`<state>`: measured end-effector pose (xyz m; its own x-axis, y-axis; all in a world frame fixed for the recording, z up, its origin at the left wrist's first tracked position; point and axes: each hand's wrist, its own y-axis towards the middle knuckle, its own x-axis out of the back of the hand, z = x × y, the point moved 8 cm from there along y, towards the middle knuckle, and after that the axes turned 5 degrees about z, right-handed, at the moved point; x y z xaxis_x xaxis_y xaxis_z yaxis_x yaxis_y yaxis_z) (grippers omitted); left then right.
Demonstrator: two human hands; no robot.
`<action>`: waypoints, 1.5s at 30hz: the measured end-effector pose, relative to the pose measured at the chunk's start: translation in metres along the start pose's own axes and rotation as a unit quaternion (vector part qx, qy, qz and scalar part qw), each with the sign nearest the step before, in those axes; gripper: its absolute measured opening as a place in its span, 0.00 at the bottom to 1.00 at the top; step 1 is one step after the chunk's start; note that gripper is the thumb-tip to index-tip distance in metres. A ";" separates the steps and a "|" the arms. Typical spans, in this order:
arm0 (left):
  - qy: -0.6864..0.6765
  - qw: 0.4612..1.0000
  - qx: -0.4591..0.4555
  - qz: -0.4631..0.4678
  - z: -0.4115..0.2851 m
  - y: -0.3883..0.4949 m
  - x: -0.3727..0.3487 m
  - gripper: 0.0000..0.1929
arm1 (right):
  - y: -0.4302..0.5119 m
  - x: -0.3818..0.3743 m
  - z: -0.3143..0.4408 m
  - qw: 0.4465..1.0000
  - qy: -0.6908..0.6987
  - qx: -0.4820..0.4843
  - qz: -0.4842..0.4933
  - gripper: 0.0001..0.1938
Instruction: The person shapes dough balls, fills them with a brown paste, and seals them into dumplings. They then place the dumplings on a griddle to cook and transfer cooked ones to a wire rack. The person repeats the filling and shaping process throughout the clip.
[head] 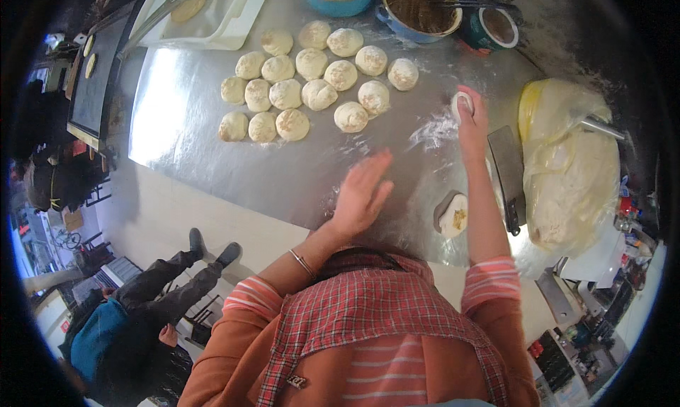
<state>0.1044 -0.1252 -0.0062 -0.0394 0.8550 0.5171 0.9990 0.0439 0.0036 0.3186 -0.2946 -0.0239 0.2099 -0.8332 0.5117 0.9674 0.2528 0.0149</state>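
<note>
My right hand [474,128] grips a small white dough piece [458,108] over a patch of flour [433,132] on the metal worktop [223,176]. My left hand [362,193] is spread and holds nothing; it is slightly blurred near the worktop's front edge. Beyond it several round dough balls [311,63], many with brownish patches, sit in loose rows. A flattened dough piece [453,218] with a yellowish spot lies left of my right forearm. To the right of that forearm is a cleaver [507,178] with a dark handle.
A large dough mass [571,189] under yellowish plastic stands at the right. At the back are a white tub [234,33] with a whisk [151,22], a blue pot [393,25] of brown paste and a green container [478,33]. A griddle [98,96] and a person [122,322] are at left.
</note>
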 end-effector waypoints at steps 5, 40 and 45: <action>-0.045 0.989 0.038 -0.134 -0.001 0.031 0.066 0.25 | -0.090 -0.101 0.036 0.681 0.681 -0.255 0.085 0.27; 0.346 0.935 -0.021 -0.079 0.045 0.024 0.065 0.29 | -0.188 0.058 -0.045 0.962 -0.119 -0.235 0.073 0.15; 0.328 0.942 -0.007 -0.069 0.051 -0.046 0.083 0.40 | -0.176 0.045 -0.022 0.980 0.136 -0.140 0.037 0.11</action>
<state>0.0539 -0.0296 -0.0072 -0.1519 0.3379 0.9288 0.9857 0.1208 0.1173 0.1611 -0.3880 -0.0226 0.2750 -0.9273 0.2540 0.9407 0.2049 -0.2703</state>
